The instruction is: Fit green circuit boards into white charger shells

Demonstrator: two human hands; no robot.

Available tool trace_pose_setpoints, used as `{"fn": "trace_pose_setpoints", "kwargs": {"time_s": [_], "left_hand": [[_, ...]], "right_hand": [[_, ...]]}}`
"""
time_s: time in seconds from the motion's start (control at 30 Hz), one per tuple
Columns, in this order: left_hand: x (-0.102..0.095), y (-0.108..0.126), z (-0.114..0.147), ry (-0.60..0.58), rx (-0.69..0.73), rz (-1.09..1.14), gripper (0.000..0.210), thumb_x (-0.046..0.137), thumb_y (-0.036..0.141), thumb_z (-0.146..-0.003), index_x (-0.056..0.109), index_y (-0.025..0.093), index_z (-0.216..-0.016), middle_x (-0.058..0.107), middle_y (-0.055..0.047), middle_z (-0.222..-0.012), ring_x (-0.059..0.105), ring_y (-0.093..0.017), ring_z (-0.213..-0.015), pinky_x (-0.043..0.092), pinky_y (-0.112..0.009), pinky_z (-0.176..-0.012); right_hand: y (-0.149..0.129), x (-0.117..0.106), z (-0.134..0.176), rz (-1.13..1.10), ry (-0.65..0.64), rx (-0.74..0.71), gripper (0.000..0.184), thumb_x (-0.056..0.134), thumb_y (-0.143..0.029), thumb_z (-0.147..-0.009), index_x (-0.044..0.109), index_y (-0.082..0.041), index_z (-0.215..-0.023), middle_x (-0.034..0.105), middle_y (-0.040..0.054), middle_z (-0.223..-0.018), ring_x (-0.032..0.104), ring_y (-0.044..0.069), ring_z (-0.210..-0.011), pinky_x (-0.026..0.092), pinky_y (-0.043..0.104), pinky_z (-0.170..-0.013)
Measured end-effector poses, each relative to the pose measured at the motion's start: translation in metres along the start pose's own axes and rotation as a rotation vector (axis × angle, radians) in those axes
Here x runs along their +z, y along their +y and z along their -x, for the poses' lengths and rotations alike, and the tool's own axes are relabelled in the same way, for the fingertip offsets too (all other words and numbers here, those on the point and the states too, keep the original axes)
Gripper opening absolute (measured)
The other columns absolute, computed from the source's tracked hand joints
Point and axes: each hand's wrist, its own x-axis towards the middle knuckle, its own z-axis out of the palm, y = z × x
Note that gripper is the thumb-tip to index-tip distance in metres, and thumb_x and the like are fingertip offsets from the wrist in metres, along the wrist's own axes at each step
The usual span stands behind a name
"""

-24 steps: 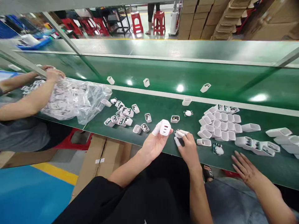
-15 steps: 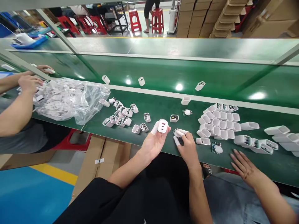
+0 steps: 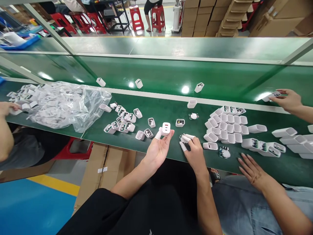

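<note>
My left hand grips a white charger housing with its port face turned up, showing one red-lined slot and two smaller ones. White finger cots cover some of my fingertips. At the table to its right, the cotted fingers of my right hand close round a small circuit board, mostly hidden under them. A housing with parts inside stands just beyond my hands. Behind it lie a loose board with a white blob and a white shell.
Several filled housings cluster left of me, beside a clear bag of white parts. Many white shells stand grouped at right, near another board. Spaced housings ride the green belt. Co-workers' hands are on both sides.
The housings on the belt have shifted left. A co-worker's hand at right now holds a housing over the belt. The left co-worker's hands have drawn back. My hands stay nearly in place.
</note>
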Motion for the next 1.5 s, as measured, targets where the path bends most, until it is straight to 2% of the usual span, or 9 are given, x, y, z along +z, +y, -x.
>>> {"fn": "trace_pose_setpoints", "kwargs": {"time_s": [0.3, 0.47, 0.57, 0.73, 0.93, 1.13, 1.33, 1.4, 1.5], "left_hand": [[-0.017, -0.002, -0.015, -0.058, 0.108, -0.049, 0.031, 0.052, 0.011, -0.116, 0.07, 0.014, -0.142, 0.082, -0.015, -0.129, 0.087, -0.02, -0.11, 0.076, -0.03, -0.096], [-0.037, -0.011, -0.028, -0.159, 0.328, -0.179, 0.016, 0.076, 0.013, -0.104, 0.077, 0.017, -0.119, 0.083, -0.012, -0.135, 0.084, -0.022, -0.122, 0.068, -0.042, -0.12], [-0.048, -0.014, -0.035, -0.217, 0.498, -0.237, 0.027, 0.095, 0.021, -0.09, 0.078, 0.023, -0.112, 0.084, -0.006, -0.13, 0.082, -0.022, -0.124, 0.061, -0.047, -0.127], [-0.053, -0.015, -0.037, -0.274, 0.679, -0.282, 0.036, 0.104, 0.033, -0.081, 0.08, 0.029, -0.107, 0.084, -0.001, -0.123, 0.08, -0.019, -0.123, 0.065, -0.036, -0.114], [-0.05, -0.013, -0.033, -0.253, 0.727, -0.332, 0.026, 0.098, 0.028, -0.088, 0.079, 0.028, -0.105, 0.081, 0.0, -0.122, 0.078, -0.018, -0.12, 0.068, -0.033, -0.106], [-0.051, -0.013, -0.036, -0.229, 0.822, -0.355, 0.032, 0.102, 0.031, -0.084, 0.078, 0.026, -0.103, 0.079, -0.001, -0.119, 0.078, -0.018, -0.115, 0.069, -0.031, -0.1], [-0.058, -0.011, -0.045, -0.262, 0.877, -0.38, 0.035, 0.105, 0.039, -0.081, 0.081, 0.028, -0.103, 0.078, 0.0, -0.117, 0.078, -0.016, -0.111, 0.069, -0.03, -0.101], [-0.064, -0.006, -0.052, -0.303, 0.911, -0.519, 0.032, 0.104, 0.039, -0.083, 0.083, 0.027, -0.103, 0.077, -0.002, -0.115, 0.078, -0.017, -0.111, 0.069, -0.031, -0.102], [-0.077, 0.007, -0.066, -0.388, 0.947, -0.928, 0.026, 0.102, 0.035, -0.083, 0.088, 0.026, -0.103, 0.076, -0.005, -0.111, 0.078, -0.021, -0.11, 0.069, -0.034, -0.102]], "right_hand": [[-0.002, 0.0, -0.001, -0.004, 0.016, 0.003, 0.032, 0.063, -0.031, -0.114, 0.075, -0.03, -0.144, 0.075, 0.0128, -0.137, 0.071, 0.035, -0.126, 0.064, 0.059, -0.111], [-0.002, -0.001, -0.001, -0.007, 0.013, 0.006, 0.032, 0.062, -0.031, -0.114, 0.076, -0.03, -0.144, 0.075, 0.0129, -0.136, 0.071, 0.035, -0.125, 0.064, 0.06, -0.111], [0.002, 0.001, -0.001, -0.004, 0.022, -0.002, 0.033, 0.063, -0.032, -0.114, 0.076, -0.032, -0.144, 0.076, 0.0141, -0.137, 0.073, 0.037, -0.125, 0.066, 0.06, -0.108], [0.008, 0.005, -0.002, -0.012, 0.086, -0.045, 0.033, 0.07, -0.039, -0.112, 0.077, -0.04, -0.145, 0.08, 0.0139, -0.131, 0.078, 0.037, -0.116, 0.07, 0.058, -0.099], [0.008, 0.005, -0.002, -0.015, 0.07, -0.037, 0.035, 0.066, -0.042, -0.114, 0.075, -0.043, -0.148, 0.08, 0.015, -0.134, 0.08, 0.038, -0.118, 0.07, 0.062, -0.1], [-0.001, -0.001, -0.003, -0.016, 0.016, 0.012, 0.035, 0.062, -0.037, -0.115, 0.075, -0.036, -0.148, 0.078, 0.0143, -0.137, 0.075, 0.037, -0.123, 0.067, 0.061, -0.107], [-0.007, -0.006, -0.004, -0.034, -0.018, 0.046, 0.034, 0.064, -0.032, -0.114, 0.074, -0.04, -0.145, 0.077, 0.0124, -0.14, 0.073, 0.037, -0.125, 0.065, 0.061, -0.11], [-0.006, -0.006, -0.004, -0.032, -0.014, 0.04, 0.033, 0.063, -0.033, -0.114, 0.074, -0.039, -0.144, 0.077, 0.0125, -0.139, 0.073, 0.036, -0.126, 0.065, 0.06, -0.111], [-0.005, -0.005, -0.004, -0.038, -0.018, 0.054, 0.034, 0.063, -0.033, -0.113, 0.074, -0.041, -0.144, 0.076, 0.0134, -0.139, 0.074, 0.038, -0.126, 0.064, 0.064, -0.111]]}}
